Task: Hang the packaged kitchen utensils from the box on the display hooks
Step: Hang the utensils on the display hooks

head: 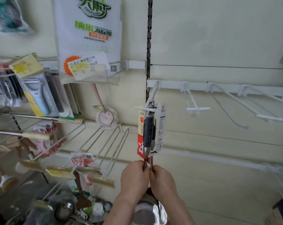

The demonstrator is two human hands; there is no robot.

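2 packaged utensils point(148, 132) hung upright, side by side, on leftmost white display hook point(153, 93) of right wall panel. Dark blue-grey handles, steel shafts below. Front card cream and red, rear card white. Shafts pinched under cards by left hand point(134, 176) and right hand point(162, 179).

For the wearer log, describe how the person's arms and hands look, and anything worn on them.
The left hand and right hand are bare: no gloves, rings or watch visible. The left forearm and right forearm are bare too, with no sleeve in view down to the frame's edge.
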